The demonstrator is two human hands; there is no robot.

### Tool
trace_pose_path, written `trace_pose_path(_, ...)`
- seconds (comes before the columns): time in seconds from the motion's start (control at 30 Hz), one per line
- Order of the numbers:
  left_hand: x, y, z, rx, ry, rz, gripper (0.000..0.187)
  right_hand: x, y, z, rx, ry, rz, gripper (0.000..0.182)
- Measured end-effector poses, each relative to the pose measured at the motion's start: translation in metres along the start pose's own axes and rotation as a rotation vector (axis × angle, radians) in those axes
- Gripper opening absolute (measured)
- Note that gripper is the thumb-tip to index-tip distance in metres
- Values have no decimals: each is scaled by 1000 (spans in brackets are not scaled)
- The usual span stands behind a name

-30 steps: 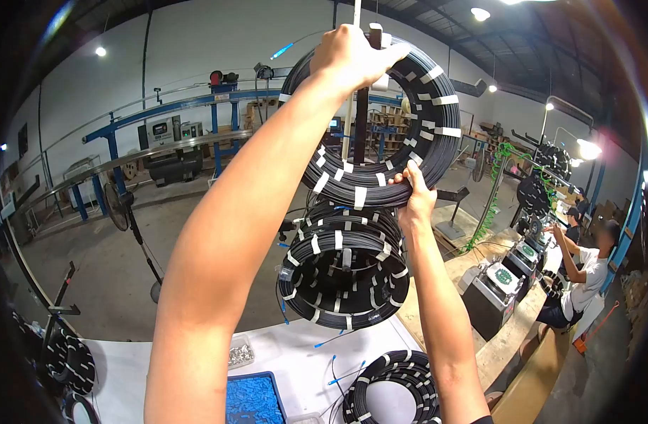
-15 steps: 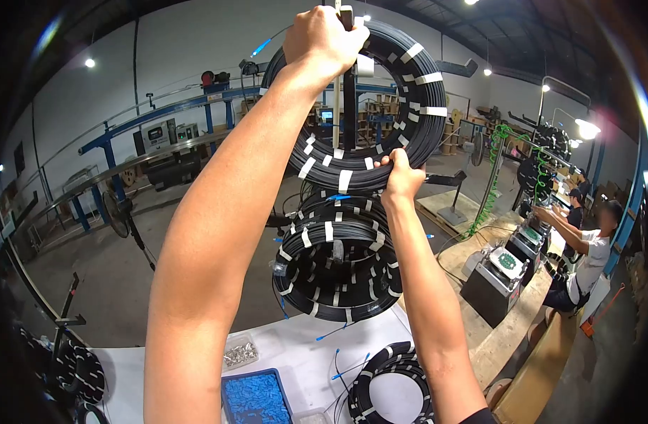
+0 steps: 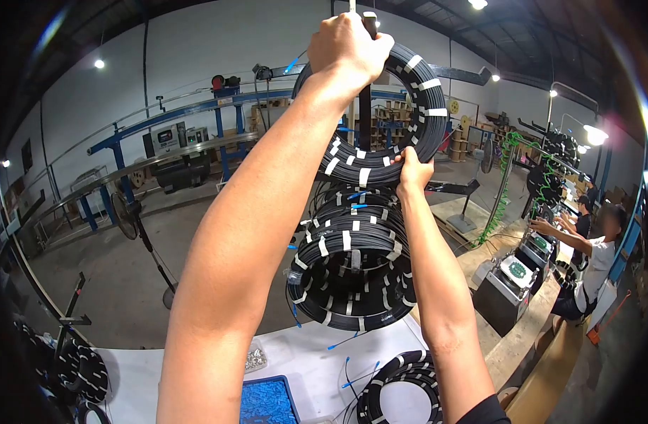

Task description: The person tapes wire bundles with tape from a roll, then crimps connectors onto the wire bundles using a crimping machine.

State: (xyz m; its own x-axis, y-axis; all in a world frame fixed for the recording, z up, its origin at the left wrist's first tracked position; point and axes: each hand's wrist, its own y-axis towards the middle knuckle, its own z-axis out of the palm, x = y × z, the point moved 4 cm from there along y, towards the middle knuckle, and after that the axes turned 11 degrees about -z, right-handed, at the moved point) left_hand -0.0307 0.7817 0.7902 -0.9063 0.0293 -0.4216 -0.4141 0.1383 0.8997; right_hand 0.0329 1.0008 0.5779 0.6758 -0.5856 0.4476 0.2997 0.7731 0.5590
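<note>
Raised high in front of me is a coil of black cable (image 3: 431, 106) bound with several white tape bands. My left hand (image 3: 349, 49) is closed at the coil's upper part, beside the top of a dark post (image 3: 370, 25); its fingertips are partly hidden. Lower down, my right hand (image 3: 414, 172) grips the coil's bottom right rim, thumb toward me. A blue connector (image 3: 293, 65) sticks out at the coil's left. Below hang several more taped cable coils (image 3: 352, 233) one behind another, some with blue-tipped ends.
A white table (image 3: 317, 374) carries a blue tray (image 3: 290, 396) of small blue parts, a clear box (image 3: 256, 357) of metal bits and another coil (image 3: 366, 396). Rack arms (image 3: 465, 187) jut out rightward. A seated co-worker (image 3: 596, 261) sits near boxy machines (image 3: 508, 290). A fan (image 3: 126, 215) stands left.
The held coil looks smaller and farther off, lying closer to the rack post, with both hands still on it. The view has shifted, so most things appear slightly farther right.
</note>
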Motion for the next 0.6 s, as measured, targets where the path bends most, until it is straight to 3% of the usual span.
trace_pose_path(0.17, -8, -3, -13, -19, 45, -3, 33, -4, 0, -5, 63, 47, 59, 21)
trace_pose_path(0.23, -17, -10, -25, 180, -44, -30, 24, -7, 2, -8, 105, -64, 174, 25)
trace_pose_path(0.27, -18, -10, -27, 136, 32, 13, 28, -22, 14, -20, 137, -284, 155, 40)
trace_pose_path(0.3, -12, -8, -19, 136, 31, 2, 28, -12, 10, -20, 143, -292, 158, 40)
trace_pose_path(0.37, -2, -6, -4, 45, 94, 27, 32, 29, -9, -23, 119, -621, 271, 57)
trace_pose_path(0.4, -3, -11, -12, 73, 72, 18, 29, 44, -15, -25, 273, -625, 332, 70)
trace_pose_path(0.5, 8, -41, -32, 117, -43, 65, 21, 59, -36, -42, 150, -639, 226, 64)
trace_pose_path(0.6, 29, -109, -62, 151, -221, 124, 15, 112, -99, -45, 261, -365, 192, 39)
